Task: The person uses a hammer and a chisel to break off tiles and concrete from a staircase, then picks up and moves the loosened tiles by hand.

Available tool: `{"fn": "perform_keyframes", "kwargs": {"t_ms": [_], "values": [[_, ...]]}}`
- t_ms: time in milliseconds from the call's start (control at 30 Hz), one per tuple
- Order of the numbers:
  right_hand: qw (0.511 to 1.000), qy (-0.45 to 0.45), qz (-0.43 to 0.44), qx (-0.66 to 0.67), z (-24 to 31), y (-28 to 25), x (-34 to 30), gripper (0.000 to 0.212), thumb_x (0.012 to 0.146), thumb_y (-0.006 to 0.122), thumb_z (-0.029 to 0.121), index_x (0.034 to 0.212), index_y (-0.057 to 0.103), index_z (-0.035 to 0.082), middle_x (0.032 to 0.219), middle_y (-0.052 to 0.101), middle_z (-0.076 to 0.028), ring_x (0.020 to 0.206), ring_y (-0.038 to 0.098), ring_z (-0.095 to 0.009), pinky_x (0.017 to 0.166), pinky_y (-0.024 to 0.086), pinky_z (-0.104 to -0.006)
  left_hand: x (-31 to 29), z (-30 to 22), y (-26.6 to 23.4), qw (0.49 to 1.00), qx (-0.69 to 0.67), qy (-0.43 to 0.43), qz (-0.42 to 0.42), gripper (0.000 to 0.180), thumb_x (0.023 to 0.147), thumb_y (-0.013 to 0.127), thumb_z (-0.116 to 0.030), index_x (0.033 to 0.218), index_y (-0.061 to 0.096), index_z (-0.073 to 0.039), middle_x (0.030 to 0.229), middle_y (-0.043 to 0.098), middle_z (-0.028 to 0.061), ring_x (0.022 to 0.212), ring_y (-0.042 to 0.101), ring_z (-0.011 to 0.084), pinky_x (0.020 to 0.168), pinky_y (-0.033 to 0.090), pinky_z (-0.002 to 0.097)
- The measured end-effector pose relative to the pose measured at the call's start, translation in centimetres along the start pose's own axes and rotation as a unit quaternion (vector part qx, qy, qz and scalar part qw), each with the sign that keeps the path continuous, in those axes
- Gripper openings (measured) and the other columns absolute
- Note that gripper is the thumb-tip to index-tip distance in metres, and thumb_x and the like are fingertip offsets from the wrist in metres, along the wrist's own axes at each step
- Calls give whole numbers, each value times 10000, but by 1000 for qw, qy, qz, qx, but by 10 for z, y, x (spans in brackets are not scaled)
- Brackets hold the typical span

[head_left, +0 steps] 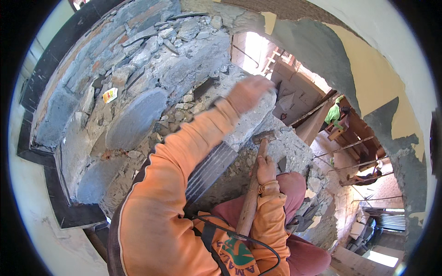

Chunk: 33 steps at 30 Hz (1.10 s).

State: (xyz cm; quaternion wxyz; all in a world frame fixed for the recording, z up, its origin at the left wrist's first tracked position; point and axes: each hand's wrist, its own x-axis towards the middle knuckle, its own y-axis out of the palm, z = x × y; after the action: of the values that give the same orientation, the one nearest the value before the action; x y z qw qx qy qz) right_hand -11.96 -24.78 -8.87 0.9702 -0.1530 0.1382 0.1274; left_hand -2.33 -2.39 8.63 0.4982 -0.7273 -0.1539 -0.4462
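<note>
My right hand is closed round the wooden handle of a hammer, close under its dusty metal head. The handle slants down toward my lap, and the head is over broken concrete. Stretched far forward, my left hand is smeared by motion over a grey concrete slab; its fingers cannot be made out, nor whether it touches the slab. Below my left forearm lies a dark ribbed slab, partly hidden by the sleeve. A small dark chip lies beside my right hand.
Broken stones and rubble cover the left, with a small coloured wrapper among them. A person in green is lower down at the right, seen through a jagged wall opening. Thin metal bars stick out there. My bent knee is near.
</note>
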Motion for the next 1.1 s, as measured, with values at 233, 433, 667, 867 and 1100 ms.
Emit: {"fn": "perform_keyframes", "kwargs": {"t_ms": [233,433,667,867,1100], "values": [[1000,-26,-13,-1,12,0,-2,284,914,523,239,908,509,-45,652,563,-142,453,581,-255,426,455,-385,-98,40,-75,987,93,-81,98,233,826,626,-39,1054,617,-87,996,650,116,868,658,268,757,540,337],[998,55,14,7,48,-3,-28,367,920,514,280,979,534,-82,855,594,-280,707,638,-390,659,490,-451,-81,31,-133,910,-177,-348,-141,124,902,628,-41,1026,633,-29,903,654,25,796,598,82,726,476,242],[994,41,19,101,64,-8,-39,312,921,518,237,962,525,-72,762,571,-201,538,609,-273,472,491,-384,-103,35,-139,900,-149,-394,-110,110,904,624,-33,1012,629,-14,983,683,45,889,594,95,806,460,239],[998,15,12,66,63,-14,-37,281,927,509,213,965,525,-65,770,573,-188,513,595,-264,448,482,-385,-103,11,-119,919,-202,-303,-149,59,902,627,-28,961,622,-27,985,688,76,933,620,114,798,492,264],[999,23,35,34,79,-14,-57,286,936,496,218,953,515,-67,754,566,-192,576,622,-275,482,474,-373,-120,28,-131,912,-129,-345,-181,95,895,644,-37,986,619,-28,957,687,62,882,627,107,749,494,245]]}}
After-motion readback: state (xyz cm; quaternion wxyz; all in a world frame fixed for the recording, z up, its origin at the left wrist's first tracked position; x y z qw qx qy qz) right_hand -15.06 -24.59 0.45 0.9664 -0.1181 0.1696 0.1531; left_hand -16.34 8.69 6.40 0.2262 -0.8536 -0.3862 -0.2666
